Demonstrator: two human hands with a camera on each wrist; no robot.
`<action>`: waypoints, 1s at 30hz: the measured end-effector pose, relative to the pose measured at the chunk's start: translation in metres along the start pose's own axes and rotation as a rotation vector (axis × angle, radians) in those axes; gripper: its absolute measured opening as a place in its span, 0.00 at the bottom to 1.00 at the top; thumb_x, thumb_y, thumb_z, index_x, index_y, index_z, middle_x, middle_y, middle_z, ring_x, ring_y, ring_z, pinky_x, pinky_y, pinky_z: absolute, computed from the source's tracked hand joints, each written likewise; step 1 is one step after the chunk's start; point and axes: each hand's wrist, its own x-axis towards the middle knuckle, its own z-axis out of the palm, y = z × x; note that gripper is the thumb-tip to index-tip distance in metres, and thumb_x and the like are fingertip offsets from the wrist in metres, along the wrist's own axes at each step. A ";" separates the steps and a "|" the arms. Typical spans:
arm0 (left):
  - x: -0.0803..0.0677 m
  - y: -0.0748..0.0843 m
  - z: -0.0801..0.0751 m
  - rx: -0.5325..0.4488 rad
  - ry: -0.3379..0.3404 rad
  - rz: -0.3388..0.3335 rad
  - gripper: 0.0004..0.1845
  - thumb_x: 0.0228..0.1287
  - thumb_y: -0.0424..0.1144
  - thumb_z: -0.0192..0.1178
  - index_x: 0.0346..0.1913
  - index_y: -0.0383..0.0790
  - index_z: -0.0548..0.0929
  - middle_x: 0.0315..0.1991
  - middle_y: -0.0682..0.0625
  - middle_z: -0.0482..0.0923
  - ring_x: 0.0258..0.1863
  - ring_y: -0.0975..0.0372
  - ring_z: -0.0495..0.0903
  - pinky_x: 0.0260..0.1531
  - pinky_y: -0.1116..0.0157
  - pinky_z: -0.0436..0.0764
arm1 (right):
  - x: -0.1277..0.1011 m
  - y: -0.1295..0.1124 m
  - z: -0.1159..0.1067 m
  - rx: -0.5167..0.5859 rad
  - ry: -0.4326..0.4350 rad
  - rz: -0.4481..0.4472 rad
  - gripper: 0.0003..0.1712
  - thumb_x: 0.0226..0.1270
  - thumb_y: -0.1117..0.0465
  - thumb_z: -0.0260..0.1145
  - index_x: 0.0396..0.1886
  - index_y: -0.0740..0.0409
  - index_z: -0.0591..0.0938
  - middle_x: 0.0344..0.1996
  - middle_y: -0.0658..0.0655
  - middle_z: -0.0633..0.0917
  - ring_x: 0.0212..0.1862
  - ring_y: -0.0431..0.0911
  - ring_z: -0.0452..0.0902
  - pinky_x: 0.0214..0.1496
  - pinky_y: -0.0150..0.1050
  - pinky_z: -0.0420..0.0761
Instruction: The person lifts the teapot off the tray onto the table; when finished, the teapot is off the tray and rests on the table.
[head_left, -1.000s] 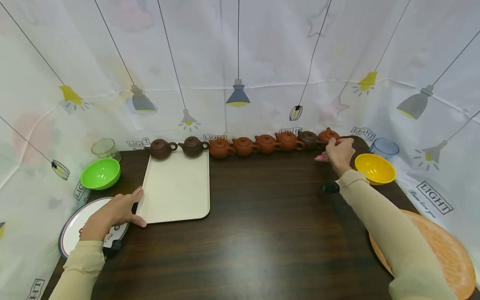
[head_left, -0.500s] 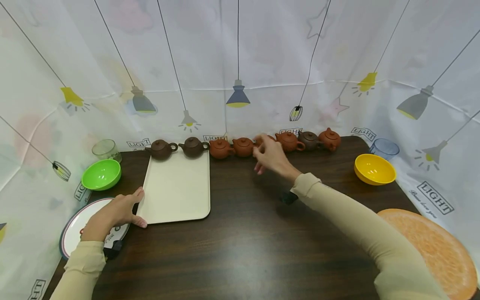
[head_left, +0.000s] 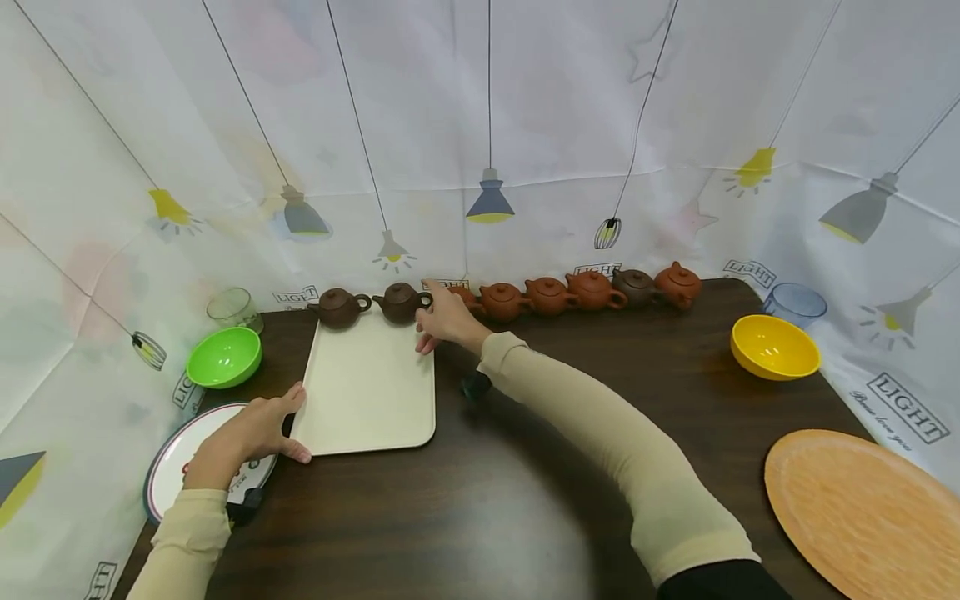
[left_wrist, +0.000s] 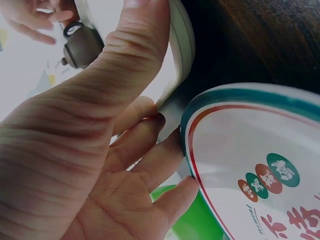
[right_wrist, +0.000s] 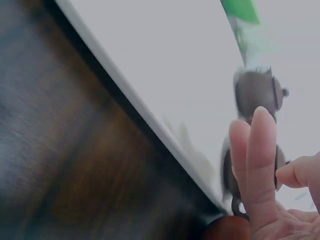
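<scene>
While reaching across the dark wooden table [head_left: 525,467], right hand [head_left: 444,319] at upper centre of frame beside the dark brown clay teapot [head_left: 401,302], fingers extended and relaxed, nothing held. Left hand [head_left: 251,433] at lower left, thumb and fingers pinching the near corner of the cream rectangular tray [head_left: 367,392]. Best grasped at the handle, lifted straight up: red-brown clay teapot [head_left: 504,301] close on the right, curtain directly behind. Open room over the tray.
</scene>
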 end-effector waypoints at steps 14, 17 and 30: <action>0.001 0.002 0.000 -0.006 -0.006 -0.019 0.66 0.48 0.56 0.83 0.80 0.21 0.60 0.77 0.21 0.63 0.70 0.29 0.74 0.69 0.34 0.74 | 0.009 0.013 0.015 0.083 0.145 0.042 0.20 0.85 0.56 0.61 0.64 0.67 0.76 0.30 0.66 0.91 0.22 0.50 0.90 0.36 0.49 0.93; 0.001 0.003 0.001 -0.012 -0.008 -0.018 0.66 0.49 0.56 0.83 0.80 0.21 0.59 0.77 0.21 0.63 0.70 0.29 0.74 0.69 0.34 0.74 | 0.008 0.014 0.021 0.125 0.153 0.089 0.22 0.86 0.53 0.59 0.57 0.70 0.82 0.26 0.62 0.90 0.24 0.49 0.91 0.42 0.47 0.94; 0.001 0.000 0.004 -0.031 0.011 -0.002 0.66 0.49 0.55 0.84 0.81 0.21 0.58 0.74 0.20 0.67 0.69 0.28 0.74 0.69 0.33 0.74 | -0.031 0.015 -0.006 0.291 -0.094 0.054 0.24 0.86 0.57 0.60 0.58 0.78 0.84 0.43 0.69 0.93 0.42 0.50 0.95 0.67 0.44 0.86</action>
